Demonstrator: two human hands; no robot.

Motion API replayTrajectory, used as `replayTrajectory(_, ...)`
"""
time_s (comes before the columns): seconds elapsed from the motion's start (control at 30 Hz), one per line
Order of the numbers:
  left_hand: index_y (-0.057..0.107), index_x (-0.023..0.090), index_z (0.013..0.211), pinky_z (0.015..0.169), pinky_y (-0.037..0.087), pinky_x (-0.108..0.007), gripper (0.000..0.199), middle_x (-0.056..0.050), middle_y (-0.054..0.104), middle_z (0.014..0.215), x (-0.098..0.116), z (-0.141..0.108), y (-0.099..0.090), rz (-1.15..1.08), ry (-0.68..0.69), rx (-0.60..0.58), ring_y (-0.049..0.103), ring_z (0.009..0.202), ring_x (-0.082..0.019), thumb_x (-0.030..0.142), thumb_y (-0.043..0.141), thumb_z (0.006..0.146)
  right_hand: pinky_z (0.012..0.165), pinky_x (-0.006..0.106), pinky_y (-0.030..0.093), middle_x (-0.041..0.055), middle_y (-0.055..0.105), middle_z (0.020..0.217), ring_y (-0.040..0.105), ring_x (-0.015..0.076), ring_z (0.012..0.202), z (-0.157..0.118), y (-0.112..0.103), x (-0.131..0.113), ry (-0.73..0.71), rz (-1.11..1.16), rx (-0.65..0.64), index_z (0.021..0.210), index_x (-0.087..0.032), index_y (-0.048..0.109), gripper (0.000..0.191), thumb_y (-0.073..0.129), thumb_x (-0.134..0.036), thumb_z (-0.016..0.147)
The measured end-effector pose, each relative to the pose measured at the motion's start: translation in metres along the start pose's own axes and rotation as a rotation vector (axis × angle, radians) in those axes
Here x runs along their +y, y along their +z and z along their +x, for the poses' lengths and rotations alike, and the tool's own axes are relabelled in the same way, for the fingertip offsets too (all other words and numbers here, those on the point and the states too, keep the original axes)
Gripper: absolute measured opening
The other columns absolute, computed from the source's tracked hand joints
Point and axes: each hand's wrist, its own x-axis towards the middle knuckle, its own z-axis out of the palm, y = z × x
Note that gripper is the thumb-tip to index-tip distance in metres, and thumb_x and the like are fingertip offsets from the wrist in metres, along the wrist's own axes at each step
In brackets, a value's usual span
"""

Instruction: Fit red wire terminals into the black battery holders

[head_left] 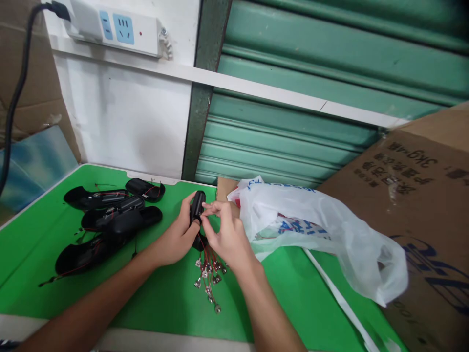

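My left hand (pixel 176 240) is wrapped around a black plastic housing (pixel 198 204), which it holds tilted up above the green tabletop. My right hand (pixel 230 239) comes in from the other side, thumb and index finger pinched at the housing's lower edge. Whatever sits between those fingertips is too small to make out. Below the hands lies a bunch of thin red wires with small round metal contacts (pixel 208 281) at their ends. Several similar black housings (pixel 124 220), with thin wires trailing from them, lie in a group left of my left hand.
A white plastic bag (pixel 286 210) with blue print lies right of my hands, with a white strip (pixel 340 298) below it. A large cardboard box (pixel 421 205) stands at the right. Behind the green table (pixel 157 308) are a green shutter (pixel 278 117) and a power strip (pixel 128 32).
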Motion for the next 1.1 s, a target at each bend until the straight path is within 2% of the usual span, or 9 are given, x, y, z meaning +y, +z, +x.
replayTrajectory(0.23, 0.015, 0.018, 0.160, 0.128, 0.024, -0.046, 0.065, -0.016, 0.037, 0.160, 0.004, 0.000, -0.001, 0.017, -0.017, -0.022, 0.034, 0.151, -0.029, 0.028, 0.041, 0.101, 0.082, 0.039, 0.065, 0.0106, 0.074, 0.105, 0.077, 0.0269, 0.099, -0.001, -0.003, -0.001, 0.009, -0.011, -0.022, 0.118, -0.023, 0.049, 0.021, 0.052, -0.018, 0.098)
replayTrajectory(0.37, 0.012, 0.015, 0.160, 0.129, 0.022, -0.046, 0.067, -0.018, 0.034, 0.162, 0.003, 0.000, 0.000, 0.026, -0.027, -0.014, 0.031, 0.153, -0.029, 0.028, 0.041, 0.101, 0.085, 0.042, 0.064, 0.0103, 0.074, 0.101, 0.076, 0.0292, 0.103, -0.001, -0.002, 0.000, -0.014, -0.068, -0.036, 0.117, -0.024, 0.049, 0.019, 0.052, -0.018, 0.099)
replayTrajectory(0.5, 0.012, 0.017, 0.161, 0.129, 0.021, -0.046, 0.067, -0.017, 0.032, 0.163, 0.002, 0.000, 0.001, 0.013, -0.023, 0.002, 0.029, 0.154, -0.029, 0.028, 0.041, 0.101, 0.088, 0.042, 0.065, 0.0100, 0.075, 0.105, 0.076, 0.0285, 0.102, 0.000, 0.000, -0.001, -0.060, -0.121, -0.038, 0.116, -0.026, 0.049, 0.019, 0.052, -0.017, 0.099)
replayTrajectory(0.67, 0.013, 0.016, 0.160, 0.129, 0.022, -0.046, 0.066, -0.018, 0.033, 0.161, 0.000, -0.001, 0.003, 0.016, 0.000, 0.015, 0.032, 0.153, -0.030, 0.029, 0.041, 0.102, 0.101, 0.047, 0.060, 0.0088, 0.073, 0.099, 0.075, 0.0269, 0.101, 0.004, 0.000, -0.007, -0.159, -0.159, -0.020, 0.113, -0.025, 0.050, 0.020, 0.048, -0.012, 0.099)
replayTrajectory(0.8, 0.013, 0.017, 0.160, 0.129, 0.021, -0.048, 0.066, -0.017, 0.034, 0.161, -0.004, -0.003, 0.005, 0.021, 0.038, 0.032, 0.033, 0.151, -0.030, 0.030, 0.042, 0.102, 0.109, 0.053, 0.055, 0.0071, 0.072, 0.097, 0.073, 0.0271, 0.105, 0.006, 0.001, -0.009, -0.195, -0.165, -0.075, 0.107, -0.027, 0.052, 0.025, 0.046, -0.006, 0.095)
replayTrajectory(0.97, 0.011, 0.014, 0.161, 0.131, 0.016, -0.048, 0.069, -0.019, 0.027, 0.165, -0.004, -0.004, 0.007, 0.068, 0.060, 0.028, 0.025, 0.156, -0.031, 0.029, 0.042, 0.101, 0.111, 0.052, 0.053, 0.0065, 0.069, 0.092, 0.071, 0.0257, 0.103, 0.009, 0.003, -0.008, -0.232, -0.186, -0.109, 0.105, -0.025, 0.055, 0.029, 0.044, -0.002, 0.093)
replayTrajectory(1.03, 0.011, 0.013, 0.160, 0.131, 0.015, -0.048, 0.070, -0.020, 0.026, 0.166, -0.002, -0.004, 0.005, 0.084, 0.059, 0.027, 0.022, 0.157, -0.031, 0.029, 0.044, 0.100, 0.111, 0.050, 0.054, 0.0067, 0.070, 0.090, 0.071, 0.0256, 0.104, 0.011, 0.001, -0.008, -0.243, -0.167, -0.122, 0.107, -0.024, 0.057, 0.030, 0.044, -0.002, 0.093)
replayTrajectory(1.1, 0.013, 0.014, 0.160, 0.130, 0.018, -0.050, 0.070, -0.020, 0.027, 0.165, 0.000, -0.002, 0.001, 0.054, 0.037, 0.024, 0.025, 0.156, -0.032, 0.030, 0.045, 0.100, 0.110, 0.052, 0.054, 0.0071, 0.072, 0.093, 0.071, 0.0261, 0.105, 0.012, -0.003, -0.010, -0.223, -0.122, -0.092, 0.116, -0.024, 0.060, 0.031, 0.048, -0.005, 0.095)
